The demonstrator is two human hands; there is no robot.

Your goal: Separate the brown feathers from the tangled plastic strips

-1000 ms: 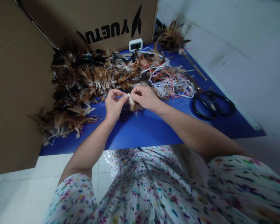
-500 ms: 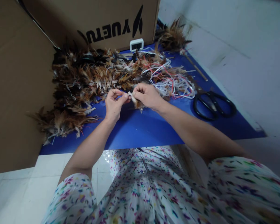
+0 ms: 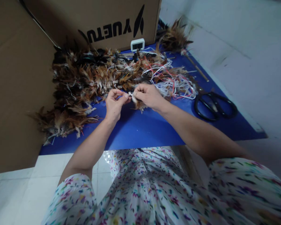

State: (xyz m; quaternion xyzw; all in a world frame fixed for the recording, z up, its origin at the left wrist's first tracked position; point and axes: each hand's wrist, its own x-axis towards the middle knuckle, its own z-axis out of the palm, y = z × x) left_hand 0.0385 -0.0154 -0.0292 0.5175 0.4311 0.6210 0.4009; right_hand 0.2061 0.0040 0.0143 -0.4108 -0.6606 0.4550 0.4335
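Note:
My right hand (image 3: 148, 96) is closed on a small bunch of brown feathers (image 3: 138, 105), whose pale quill ends point toward the left. Thumb and finger of my left hand (image 3: 115, 102) pinch together right beside those quill ends; what lies between them is too small to make out. Both hands are just above the blue tabletop (image 3: 140, 131). Behind them spreads a large heap of brown and black feathers (image 3: 91, 73), tied in bunches. White and red plastic strings (image 3: 175, 86) lie tangled beyond my right hand.
Black-handled scissors (image 3: 214, 106) lie at the right. A feather duster (image 3: 175, 37) with a wooden stick rests at the back right, by the wall. A small white digital clock (image 3: 137, 45) stands before a cardboard box (image 3: 107, 18). Another cardboard panel (image 3: 16, 87) borders the left side.
Almost nothing differs. Both hands hold the same place, with only a tiny shift of the fingers at the quill ends.

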